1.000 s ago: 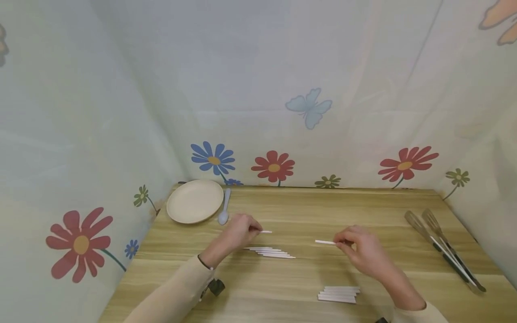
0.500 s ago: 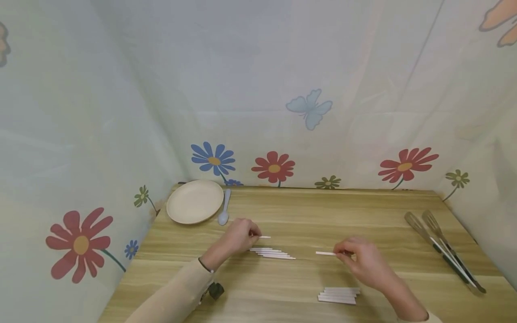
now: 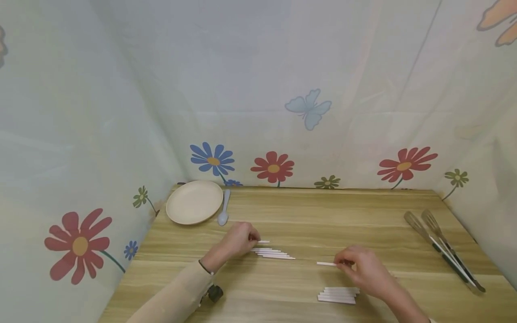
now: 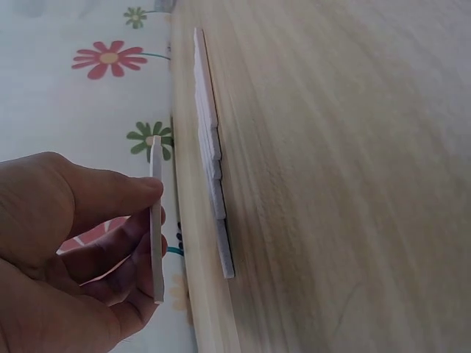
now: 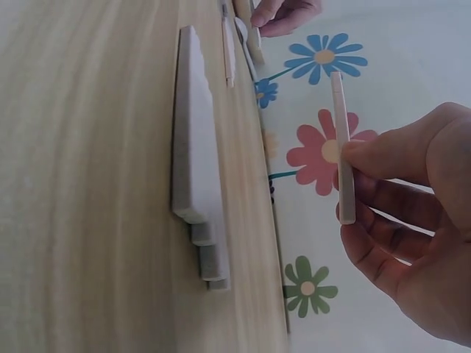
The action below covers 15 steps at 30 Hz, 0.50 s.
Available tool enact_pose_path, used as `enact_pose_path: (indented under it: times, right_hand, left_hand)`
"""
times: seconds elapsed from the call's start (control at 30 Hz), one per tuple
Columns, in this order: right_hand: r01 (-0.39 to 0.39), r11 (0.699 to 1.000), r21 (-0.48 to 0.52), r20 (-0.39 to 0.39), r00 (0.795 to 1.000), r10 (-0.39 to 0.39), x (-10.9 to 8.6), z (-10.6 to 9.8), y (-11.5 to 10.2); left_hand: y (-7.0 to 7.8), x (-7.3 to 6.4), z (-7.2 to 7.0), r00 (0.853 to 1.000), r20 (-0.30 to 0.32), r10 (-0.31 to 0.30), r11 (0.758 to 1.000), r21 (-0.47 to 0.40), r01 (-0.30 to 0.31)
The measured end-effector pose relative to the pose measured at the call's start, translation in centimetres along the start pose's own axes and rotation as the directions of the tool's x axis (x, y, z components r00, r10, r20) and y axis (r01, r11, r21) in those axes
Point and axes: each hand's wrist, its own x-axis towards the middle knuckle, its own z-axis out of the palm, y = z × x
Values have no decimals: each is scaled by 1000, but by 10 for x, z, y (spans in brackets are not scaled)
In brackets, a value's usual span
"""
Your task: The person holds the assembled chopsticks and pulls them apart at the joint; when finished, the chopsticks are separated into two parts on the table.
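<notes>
Between thumb and fingers, my left hand [image 3: 238, 237] pinches a thin white stick [image 4: 156, 243]. It is held just beyond a staggered row of several similar white sticks [image 3: 274, 254] lying on the table. My right hand [image 3: 365, 270] pinches another white stick [image 3: 325, 264], its free end pointing left in the head view. Nearer to me than that hand lies a second row of white sticks [image 3: 337, 296], side by side. In the right wrist view, that row [image 5: 195, 140] sits on the wood, apart from the held stick [image 5: 344, 184].
A round cream plate [image 3: 194, 202] stands at the table's far left, with a grey-blue spoon [image 3: 224, 211] beside it. Two slotted utensils [image 3: 448, 251] lie on the right. A flowered curtain [image 3: 307, 148] borders the wooden table [image 3: 323, 211] behind and at the sides.
Both hands have moved toward me with their sticks, the right one farther. The left stick is now closer to the left row, the right stick closer to the right row. Both rows lie unmoved.
</notes>
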Motion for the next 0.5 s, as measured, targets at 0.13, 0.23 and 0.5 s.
enact_pose_path:
  times: [0.13, 0.23, 0.5]
  right_hand:
    - [-41, 999, 5, 62, 997, 40, -4, 0, 0]
    - [-75, 997, 4, 107, 991, 74, -6, 0, 0]
    - [-144, 990, 3, 221, 965, 139, -9, 0, 0]
  left_hand:
    - [0, -1, 0, 1000, 5, 14, 1000, -3, -14]
    - [0, -2, 1, 1000, 16, 12, 1000, -12, -12]
    - [-4, -2, 7, 999, 48, -9, 1000, -17, 10]
